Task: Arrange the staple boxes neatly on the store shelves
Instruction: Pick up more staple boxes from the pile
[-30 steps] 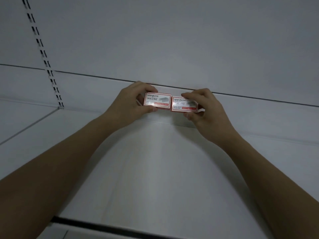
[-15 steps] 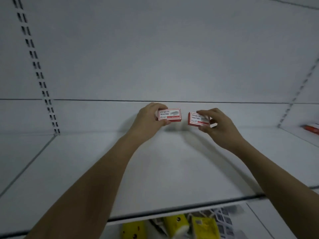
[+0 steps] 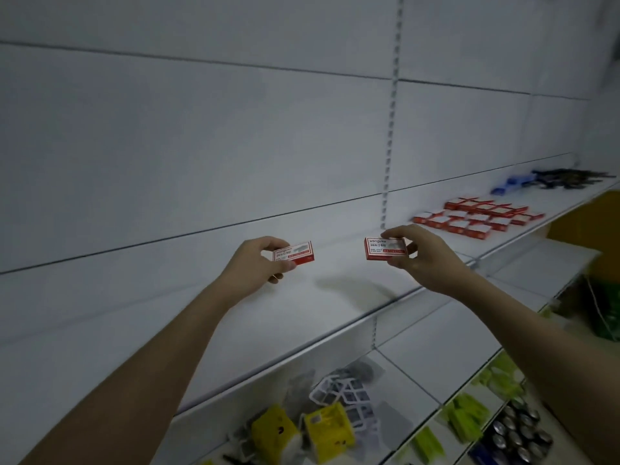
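in the head view, a long white shelf of smooth painted metal runs across the picture, its flat top matte and its front lip a thin pale strip, backed by plain white panels and a slotted upright rail. above this shelf the left hand pinches a left staple box, thumb under the near edge and fingers curled over the top, closed on it; the box is a small flat cardboard rectangle, red along its rim and lower band, with a white face and dark print too blurred to read fully. to the right of it, well apart and also above the shelf, the right hand grips a right staple box of the same shape, thumb below and fingers over the top edge, closed on it, its white face showing "24/6" and a red strip. both boxes are held off the shelf surface, faces toward the camera. farther right along the same shelf lies a group of red and white staple boxes set flat in rows, touching one another. beyond them sit blurred blue and black items. below the shelf, a lower tier holds yellow boxy packs, glossy and crumpled, beside white lattice pieces.
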`<state>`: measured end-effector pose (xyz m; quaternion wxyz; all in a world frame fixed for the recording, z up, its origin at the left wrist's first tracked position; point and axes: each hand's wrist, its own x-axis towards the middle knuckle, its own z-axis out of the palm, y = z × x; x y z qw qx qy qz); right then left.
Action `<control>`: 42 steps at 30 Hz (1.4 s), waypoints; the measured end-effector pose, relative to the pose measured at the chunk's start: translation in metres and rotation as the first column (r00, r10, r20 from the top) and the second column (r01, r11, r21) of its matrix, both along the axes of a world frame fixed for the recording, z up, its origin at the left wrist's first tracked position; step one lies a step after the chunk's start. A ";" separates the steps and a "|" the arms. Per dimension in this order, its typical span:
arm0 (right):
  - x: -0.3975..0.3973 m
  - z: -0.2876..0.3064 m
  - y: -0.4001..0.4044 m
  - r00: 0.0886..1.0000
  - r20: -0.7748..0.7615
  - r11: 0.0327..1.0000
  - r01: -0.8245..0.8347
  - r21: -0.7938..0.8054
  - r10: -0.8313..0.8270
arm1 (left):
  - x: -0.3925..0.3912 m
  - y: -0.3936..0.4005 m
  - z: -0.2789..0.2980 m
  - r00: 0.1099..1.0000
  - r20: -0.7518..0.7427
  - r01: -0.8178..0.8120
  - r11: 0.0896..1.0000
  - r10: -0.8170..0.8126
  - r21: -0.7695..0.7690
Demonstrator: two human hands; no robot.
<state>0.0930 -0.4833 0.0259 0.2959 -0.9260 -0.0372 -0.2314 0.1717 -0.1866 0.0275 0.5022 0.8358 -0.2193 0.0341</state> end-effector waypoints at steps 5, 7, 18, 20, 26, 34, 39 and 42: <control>-0.046 0.005 -0.086 0.999 -0.012 0.999 0.042 -0.031 -0.043 | -0.033 -0.097 0.014 0.997 0.039 0.072 0.996 -0.074 0.045; -0.069 0.007 -0.127 0.998 -0.020 0.998 0.060 -0.005 -0.060 | -0.053 -0.143 0.014 0.994 0.046 0.094 0.994 -0.096 0.048; -0.190 0.028 -0.326 0.988 -0.028 0.983 0.157 0.095 -0.155 | -0.134 -0.385 0.031 0.963 0.053 0.261 0.965 -0.263 0.032; -0.200 0.030 -0.354 0.985 -0.032 0.979 0.171 0.113 -0.168 | -0.139 -0.419 0.030 0.955 0.054 0.289 0.956 -0.292 0.052; -0.196 0.015 -0.420 0.975 -0.037 0.963 0.223 0.149 -0.220 | -0.124 -0.499 0.020 0.936 0.071 0.337 0.935 -0.346 0.111; -0.132 -0.009 -0.510 0.962 -0.111 0.962 0.261 0.083 -0.252 | -0.041 -0.587 0.009 0.935 0.093 0.325 0.933 -0.341 0.153; -0.070 0.012 -0.566 0.956 -0.132 0.963 0.267 0.022 -0.262 | 0.023 -0.634 0.018 0.950 0.082 0.293 0.952 -0.300 0.089; -0.022 0.024 -0.594 0.966 -0.079 0.968 0.247 0.028 -0.245 | 0.059 -0.656 0.024 0.962 0.097 0.244 0.965 -0.253 0.098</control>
